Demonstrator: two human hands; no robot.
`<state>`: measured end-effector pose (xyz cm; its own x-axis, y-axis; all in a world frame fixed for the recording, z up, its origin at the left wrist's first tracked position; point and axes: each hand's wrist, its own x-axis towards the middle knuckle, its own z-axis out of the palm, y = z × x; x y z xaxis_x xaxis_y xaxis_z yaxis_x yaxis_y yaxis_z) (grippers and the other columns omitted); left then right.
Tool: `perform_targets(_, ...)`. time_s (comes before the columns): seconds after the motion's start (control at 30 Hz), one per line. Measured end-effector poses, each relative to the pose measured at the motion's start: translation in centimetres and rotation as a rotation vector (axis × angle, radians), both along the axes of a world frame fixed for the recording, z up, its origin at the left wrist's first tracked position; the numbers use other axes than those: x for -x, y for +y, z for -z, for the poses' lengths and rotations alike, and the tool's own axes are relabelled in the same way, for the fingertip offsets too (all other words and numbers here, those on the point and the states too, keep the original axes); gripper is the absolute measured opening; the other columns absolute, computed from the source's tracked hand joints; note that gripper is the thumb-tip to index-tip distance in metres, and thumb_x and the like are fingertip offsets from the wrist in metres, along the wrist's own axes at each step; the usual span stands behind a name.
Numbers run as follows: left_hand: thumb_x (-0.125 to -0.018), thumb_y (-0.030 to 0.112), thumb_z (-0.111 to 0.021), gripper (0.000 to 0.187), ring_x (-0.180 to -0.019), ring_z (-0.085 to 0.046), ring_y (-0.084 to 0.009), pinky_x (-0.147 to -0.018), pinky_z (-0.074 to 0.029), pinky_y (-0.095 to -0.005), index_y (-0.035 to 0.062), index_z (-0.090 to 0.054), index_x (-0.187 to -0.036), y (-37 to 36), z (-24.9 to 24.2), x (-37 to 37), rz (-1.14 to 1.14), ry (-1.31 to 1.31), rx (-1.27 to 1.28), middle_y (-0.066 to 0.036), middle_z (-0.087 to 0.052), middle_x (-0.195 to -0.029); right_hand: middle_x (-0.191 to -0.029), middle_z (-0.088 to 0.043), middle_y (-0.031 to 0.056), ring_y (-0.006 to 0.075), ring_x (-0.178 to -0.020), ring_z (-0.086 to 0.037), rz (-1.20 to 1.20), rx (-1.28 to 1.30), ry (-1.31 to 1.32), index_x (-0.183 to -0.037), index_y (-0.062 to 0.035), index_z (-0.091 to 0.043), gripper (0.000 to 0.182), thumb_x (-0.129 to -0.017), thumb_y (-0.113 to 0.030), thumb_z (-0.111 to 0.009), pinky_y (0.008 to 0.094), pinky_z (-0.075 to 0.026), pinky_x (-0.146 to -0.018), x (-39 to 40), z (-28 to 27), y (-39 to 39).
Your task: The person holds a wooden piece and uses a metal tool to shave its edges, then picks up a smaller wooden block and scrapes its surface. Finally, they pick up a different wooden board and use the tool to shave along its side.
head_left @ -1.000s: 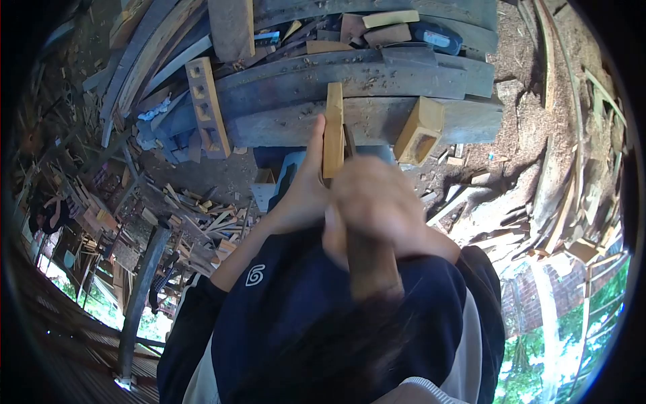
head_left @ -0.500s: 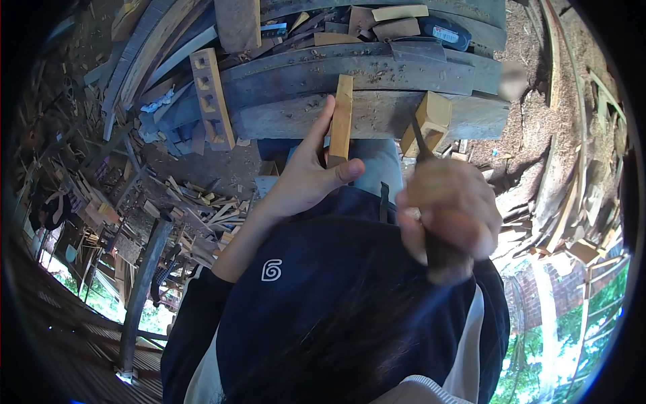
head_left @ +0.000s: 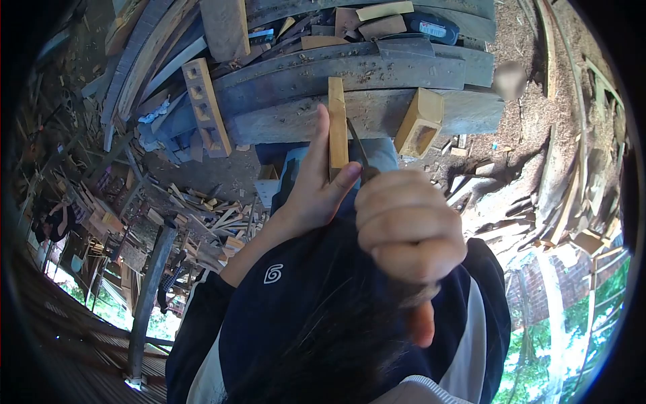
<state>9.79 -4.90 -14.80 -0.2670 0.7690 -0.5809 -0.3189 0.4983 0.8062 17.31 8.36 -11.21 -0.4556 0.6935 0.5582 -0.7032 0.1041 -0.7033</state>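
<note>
My left hand (head_left: 314, 178) holds a narrow wooden block (head_left: 338, 124) upright, its fingers behind the left face and its thumb low against the near end. The block's far end overlaps the bench beam (head_left: 282, 118). In my right fist (head_left: 409, 225) is a wooden-handled tool with a thin dark blade (head_left: 357, 141). That blade slants up and left, its tip right at the block's right face. My right thumb points down by the handle's butt. A second wooden block (head_left: 420, 124) with a square recess sits to the right on the beam's edge.
On the left a wooden piece with several square holes (head_left: 205, 108) leans on the beams. Offcuts and a dark bottle-like object (head_left: 436, 28) lie in the gap between beams. Scrap wood (head_left: 222, 219) covers the ground at left; a post (head_left: 151, 296) stands lower left.
My right hand has moved left with the tool, bringing the blade from near the recessed block to the held block. My left hand keeps its hold. The view has shifted slightly.
</note>
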Motion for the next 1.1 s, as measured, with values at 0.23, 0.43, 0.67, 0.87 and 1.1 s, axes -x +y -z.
perform_targets(0.23, -0.099, 0.065, -0.046, 0.107, -0.119, -0.047, -0.0290, -0.097, -0.038, -0.0363, -0.0109, 0.005, -0.156, -1.3, 1.6, -1.0, 0.029, 0.216, -0.096, -0.026, -0.044, -0.130, -0.061, -0.055, 0.0127, 0.0216, -0.043, -0.051, -0.250, -0.024, -0.050, -0.066, -0.0041, -0.044, 0.061, -0.107, -0.050, -0.044, 0.0364, -0.044, -0.039, -1.6, -2.4, 1.4)
perform_targets(0.43, -0.101, 0.068, -0.035, 0.102, -0.062, -0.048, -0.0106, -0.052, -0.038, -0.0265, -0.0084, 0.003, -0.158, -1.2, 0.7, -0.5, 0.037, 0.081, -0.060, -0.007, -0.051, -0.078, -0.057, -0.054, 0.0110, 0.0221, -0.043, -0.052, -0.170, 0.000, -0.053, -0.064, -0.0043, -0.043, 0.038, -0.096, -0.019, -0.057, 0.0358, -0.045, -0.039, -1.5, -3.5, 0.7)
perform_targets(0.67, -0.105, 0.056, -0.026, 0.087, -0.109, -0.064, -0.0357, -0.091, -0.050, -0.0368, -0.0148, -0.015, -0.154, -1.5, 1.4, 0.0, 0.009, 0.155, 0.025, -0.035, -0.057, -0.130, -0.061, -0.048, 0.0080, 0.0201, -0.045, -0.048, 0.022, -0.044, -0.045, -0.061, -0.0037, -0.046, 0.060, -0.105, -0.045, -0.041, 0.0312, -0.035, -0.039, -0.4, -3.4, -0.9)
perform_targets(0.87, -0.104, 0.054, -0.026, 0.085, -0.081, -0.062, -0.0243, -0.074, -0.050, -0.0314, -0.0147, -0.016, -0.154, -0.3, 0.1, 0.8, -0.017, 0.159, 0.088, -0.021, -0.065, -0.094, -0.061, -0.057, 0.0128, 0.0263, -0.055, -0.059, -0.123, -0.071, -0.105, -0.063, -0.0027, -0.052, 0.032, -0.090, -0.020, -0.060, 0.0375, -0.048, -0.048, -0.4, -2.0, -0.1)
perform_targets(1.1, -0.104, 0.053, -0.029, 0.084, -0.064, -0.053, -0.0172, -0.061, -0.044, -0.0305, -0.0131, -0.019, -0.155, 0.3, -1.1, 1.2, 0.057, 0.165, 0.124, -0.008, -0.052, -0.067, -0.059, -0.057, 0.0150, 0.0263, -0.046, -0.056, -0.160, -0.010, -0.123, -0.058, -0.0021, -0.043, 0.030, -0.082, -0.003, -0.061, 0.0382, -0.049, -0.044, -0.6, -4.0, -0.5)
